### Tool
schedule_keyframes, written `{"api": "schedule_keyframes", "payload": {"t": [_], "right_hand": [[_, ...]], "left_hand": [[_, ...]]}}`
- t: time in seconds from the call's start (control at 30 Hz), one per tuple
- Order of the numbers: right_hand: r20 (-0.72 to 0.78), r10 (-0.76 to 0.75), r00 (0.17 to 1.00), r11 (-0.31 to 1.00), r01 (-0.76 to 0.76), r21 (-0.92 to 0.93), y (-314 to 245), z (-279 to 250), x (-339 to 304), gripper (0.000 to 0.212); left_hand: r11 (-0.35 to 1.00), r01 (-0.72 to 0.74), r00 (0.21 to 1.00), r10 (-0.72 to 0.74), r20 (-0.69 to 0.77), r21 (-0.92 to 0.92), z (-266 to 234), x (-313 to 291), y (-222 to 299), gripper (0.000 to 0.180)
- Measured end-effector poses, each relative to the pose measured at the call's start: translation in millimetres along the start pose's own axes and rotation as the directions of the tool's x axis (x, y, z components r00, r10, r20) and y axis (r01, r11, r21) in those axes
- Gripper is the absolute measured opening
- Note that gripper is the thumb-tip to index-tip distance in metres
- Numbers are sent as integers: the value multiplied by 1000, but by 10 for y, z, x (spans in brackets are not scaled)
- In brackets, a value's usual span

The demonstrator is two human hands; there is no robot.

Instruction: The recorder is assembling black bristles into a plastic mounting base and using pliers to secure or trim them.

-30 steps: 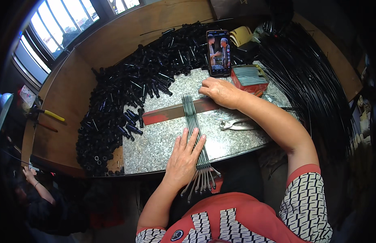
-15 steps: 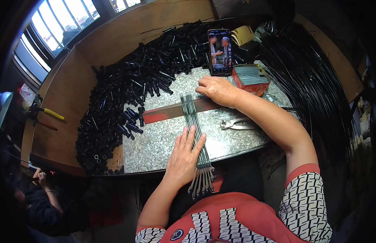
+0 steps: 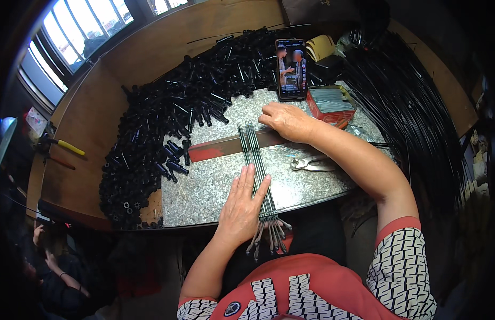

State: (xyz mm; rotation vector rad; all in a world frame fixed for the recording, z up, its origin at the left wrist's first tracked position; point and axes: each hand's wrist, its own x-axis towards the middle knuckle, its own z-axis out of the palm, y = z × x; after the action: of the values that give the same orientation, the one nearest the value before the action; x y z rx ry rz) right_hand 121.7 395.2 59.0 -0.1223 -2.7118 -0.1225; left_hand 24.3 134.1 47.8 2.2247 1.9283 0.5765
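Observation:
My left hand [image 3: 240, 209] lies flat, fingers stretched out, against a row of thin metal rods [image 3: 254, 154]. The rods cross a flat reddish-brown bar [image 3: 215, 148] on the speckled stone slab, and their looped near ends [image 3: 269, 240] stick out past its front edge. Curled fingers bring my right hand [image 3: 287, 122] down at the bar's right part, just right of the rods' far ends. Whatever those fingers hold, if anything, is hidden. Nearer than that hand, a pair of pincers [image 3: 310, 164] rests on the slab [image 3: 197, 197].
Black tubular parts [image 3: 167, 106] are heaped along the left and back. Behind my right hand stand a phone [image 3: 291, 69] and a red box [image 3: 335, 117] of thin rods. Long black rods [image 3: 412, 96] fill the right side. Yellow-handled pliers [image 3: 69, 148] hang left; another person's arm [image 3: 63, 274] shows lower left.
The looped rod ends at the slab's front edge have shifted and fanned out a little more. Both my hands stay nearly in place. The other person's arms at lower left have moved.

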Motion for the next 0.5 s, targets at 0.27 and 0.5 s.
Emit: {"api": "schedule_keyframes", "payload": {"t": [0.27, 0.5], "right_hand": [[-11, -30, 1000, 999, 29, -44, 9, 30, 8, 12], [19, -15, 1000, 1000, 16, -14, -38, -32, 3, 12]], "left_hand": [[1000, -7, 1000, 8, -19, 12, 40, -5, -30, 81], [999, -14, 999, 15, -30, 37, 61, -12, -49, 80]]}}
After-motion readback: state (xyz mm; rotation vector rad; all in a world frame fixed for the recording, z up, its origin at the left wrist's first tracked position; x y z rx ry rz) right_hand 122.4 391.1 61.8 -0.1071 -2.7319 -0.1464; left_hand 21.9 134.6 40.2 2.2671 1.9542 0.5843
